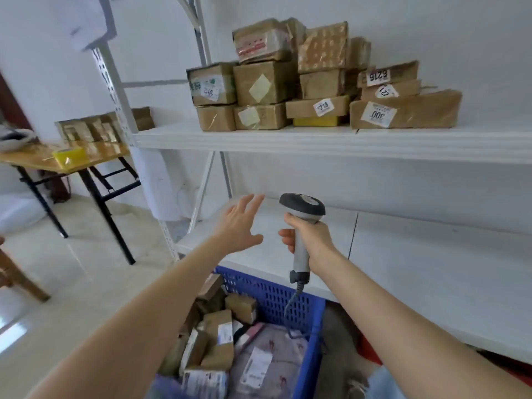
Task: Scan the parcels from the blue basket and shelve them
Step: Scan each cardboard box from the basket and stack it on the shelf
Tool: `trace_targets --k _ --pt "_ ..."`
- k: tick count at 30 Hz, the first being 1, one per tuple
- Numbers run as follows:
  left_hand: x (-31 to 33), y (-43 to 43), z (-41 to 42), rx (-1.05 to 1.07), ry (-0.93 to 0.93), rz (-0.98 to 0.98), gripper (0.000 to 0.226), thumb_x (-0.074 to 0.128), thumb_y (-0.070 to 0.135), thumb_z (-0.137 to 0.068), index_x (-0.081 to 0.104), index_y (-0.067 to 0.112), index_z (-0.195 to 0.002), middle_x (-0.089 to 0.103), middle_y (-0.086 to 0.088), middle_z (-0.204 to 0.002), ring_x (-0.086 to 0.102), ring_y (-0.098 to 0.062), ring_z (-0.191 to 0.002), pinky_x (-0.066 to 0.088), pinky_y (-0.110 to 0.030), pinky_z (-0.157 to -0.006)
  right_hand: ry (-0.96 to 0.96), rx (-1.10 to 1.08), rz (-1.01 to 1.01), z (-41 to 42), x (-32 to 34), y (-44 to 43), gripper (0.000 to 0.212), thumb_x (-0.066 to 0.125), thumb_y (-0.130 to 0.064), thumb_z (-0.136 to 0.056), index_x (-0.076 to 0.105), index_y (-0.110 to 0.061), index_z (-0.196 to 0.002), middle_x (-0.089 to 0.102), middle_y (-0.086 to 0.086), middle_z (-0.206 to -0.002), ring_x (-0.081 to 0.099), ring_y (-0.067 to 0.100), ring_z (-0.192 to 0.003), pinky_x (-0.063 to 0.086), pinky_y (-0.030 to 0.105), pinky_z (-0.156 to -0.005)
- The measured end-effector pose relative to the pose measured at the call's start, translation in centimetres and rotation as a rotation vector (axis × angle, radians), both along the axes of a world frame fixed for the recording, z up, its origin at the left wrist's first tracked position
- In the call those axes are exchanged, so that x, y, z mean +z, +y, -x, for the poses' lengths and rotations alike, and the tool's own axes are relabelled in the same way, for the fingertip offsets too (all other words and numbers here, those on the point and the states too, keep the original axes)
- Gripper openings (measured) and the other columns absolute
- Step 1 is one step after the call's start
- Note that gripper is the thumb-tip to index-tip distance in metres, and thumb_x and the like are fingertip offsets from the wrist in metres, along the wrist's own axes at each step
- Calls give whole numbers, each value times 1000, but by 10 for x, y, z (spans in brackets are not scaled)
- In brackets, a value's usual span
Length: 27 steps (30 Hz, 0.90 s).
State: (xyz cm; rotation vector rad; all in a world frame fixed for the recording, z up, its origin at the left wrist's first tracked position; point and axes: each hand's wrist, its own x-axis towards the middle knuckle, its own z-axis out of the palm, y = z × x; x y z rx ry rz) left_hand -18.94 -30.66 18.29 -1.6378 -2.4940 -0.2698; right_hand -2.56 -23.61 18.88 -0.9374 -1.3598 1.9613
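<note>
My right hand [309, 240] grips the grey handle of a corded barcode scanner [302, 207], held upright in front of the lower shelf board [417, 263]. My left hand [240, 226] is beside it, fingers spread and holding nothing, raised over the same board. Below my arms stands the blue basket [283, 298] on the floor, filled with several brown cardboard parcels [218, 335] and a pink-grey mail bag [270, 358]. On the upper shelf board [259, 139] sits a stack of several taped brown parcels [302, 82] with number labels.
A wooden folding table [86, 159] with black legs stands to the left, carrying small boxes and a yellow box [69, 156]. The white perforated shelf upright [121, 110] rises between the table and the shelves. The pale tiled floor [72, 283] spreads out at left.
</note>
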Motion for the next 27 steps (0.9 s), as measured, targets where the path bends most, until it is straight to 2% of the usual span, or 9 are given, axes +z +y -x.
trace_targets --k 4,8,12,15,18,23,27 --pt "-74 -51 43 127 -116 116 95 65 36 -83 3 23 -153 11 -8 -158 33 -32 -136 33 -39 -109 -104 95 114 48 -60 -28 23 73 -26 -84 64 -7 -94 71 9 -73 58 14 -53 48 23 -51" --pt "-148 -90 82 262 -243 218 93 65 38 -84 4 25 -153 13 -7 -157 38 -32 -133 41 -42 -103 -190 149 253 94 -121 -48 19 73 -25 -84 63 -8 -84 68 8 -65 54 11 -45 44 21 -47" --pt "-218 -113 108 328 -350 332 92 64 39 -84 5 24 -153 13 -6 -157 35 -30 -135 40 -40 -105 -273 175 377 129 -180 -57 19 73 -22 -85 65 -5 -88 67 8 -63 52 9 -40 43 22 -47" --pt "-266 -118 126 367 -421 416 90 62 38 -86 4 24 -154 10 -7 -158 34 -30 -137 38 -39 -107 -312 148 442 152 -224 -55 17 71 -19 -86 63 -4 -86 65 8 -58 51 10 -40 42 21 -43" --pt "-308 -115 138 365 -448 475 91 64 38 -85 6 21 -153 12 -10 -157 35 -30 -136 39 -39 -105 -373 106 486 172 -267 -48 18 72 -20 -86 62 -4 -83 65 10 -64 51 13 -44 43 23 -46" --pt "-364 -102 153 353 -458 527 90 64 35 -84 10 17 -153 17 -11 -153 30 -33 -138 36 -39 -103 -470 103 532 200 -334 -39 21 71 -23 -87 62 -6 -79 64 6 -58 50 8 -37 42 19 -43" --pt "-391 -87 169 382 -472 473 78 59 29 -87 17 18 -152 22 -11 -153 36 -35 -134 40 -42 -101 -538 116 520 213 -374 -35 23 70 -25 -88 62 -9 -74 64 5 -67 53 10 -52 44 21 -49"
